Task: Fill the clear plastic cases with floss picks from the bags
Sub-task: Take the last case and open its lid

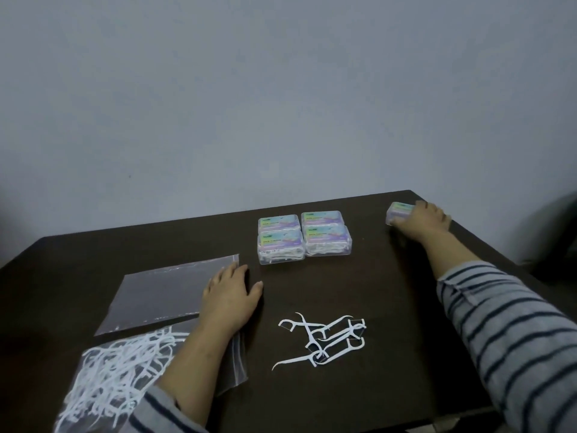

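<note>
Several clear plastic cases (304,235) with coloured labels sit stacked in a block at the table's far middle, white floss picks showing inside. At the far right corner my right hand (426,221) grips another clear case (398,212). A small heap of loose white floss picks (324,339) lies on the table in front of me. My left hand (231,292) rests flat on the table at the edge of an empty clear bag (162,295). A second clear bag (118,370) full of floss picks lies under my left forearm at the near left.
The dark brown table (343,292) stands against a plain grey wall. Its right edge runs diagonally just beyond my right hand. A dark object (559,239) stands off the table at the far right.
</note>
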